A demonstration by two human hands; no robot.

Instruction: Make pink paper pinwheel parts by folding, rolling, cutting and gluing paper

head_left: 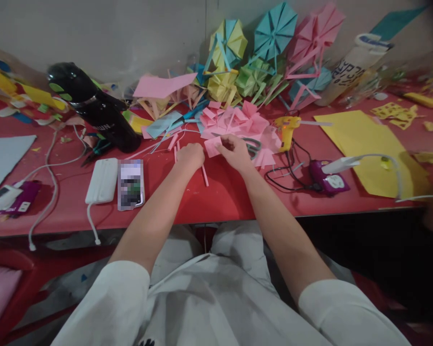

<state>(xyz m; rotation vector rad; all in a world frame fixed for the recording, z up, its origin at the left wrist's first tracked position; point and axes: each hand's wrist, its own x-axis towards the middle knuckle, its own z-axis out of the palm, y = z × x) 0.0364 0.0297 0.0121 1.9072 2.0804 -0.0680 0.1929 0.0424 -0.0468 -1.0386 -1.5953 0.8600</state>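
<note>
Between its thumb and fingers, my right hand pinches a small pink paper piece. My left hand is curled closed just left of that piece, and what its fingers hold, if anything, is hidden. A narrow pink paper strip lies on the red table, coming out from beside my left hand. More pink strips lie at its other side. Behind both hands is a heap of cut and folded pink paper. Scissors with dark handles lie partly hidden behind my right hand.
Folded paper umbrellas lean at the wall. A yellow glue gun with a black cord stands right, near a purple power adapter and yellow sheets. Left are a black bottle, a phone and a white power bank.
</note>
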